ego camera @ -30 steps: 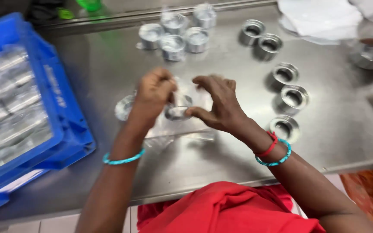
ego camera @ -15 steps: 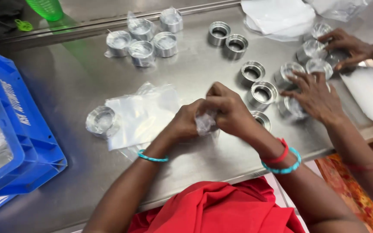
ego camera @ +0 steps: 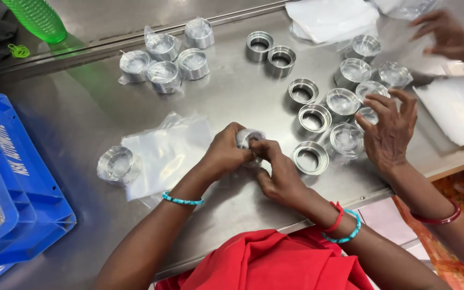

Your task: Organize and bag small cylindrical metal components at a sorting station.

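Note:
My left hand (ego camera: 225,152) and my right hand (ego camera: 278,173) meet at the middle of the steel table (ego camera: 81,107). Both grip one metal ring wrapped in a clear plastic bag (ego camera: 247,140). Left of my hands lies a small pile of flat clear bags (ego camera: 162,153), and a bagged ring (ego camera: 117,164) sits beyond it. A bare metal ring (ego camera: 310,157) rests just right of my right hand.
A co-worker's hand (ego camera: 389,131) hovers over several bagged rings at the right; another hand (ego camera: 447,35) is at the far right. More bare rings (ego camera: 269,51) and bagged rings (ego camera: 162,59) sit at the back. A blue crate (ego camera: 22,204) stands left, a green bottle (ego camera: 36,19) behind.
The view has shifted, putting my hands at the centre. Both hands stay closed on the bagged ring. The co-worker's hands have moved over the rings at the right.

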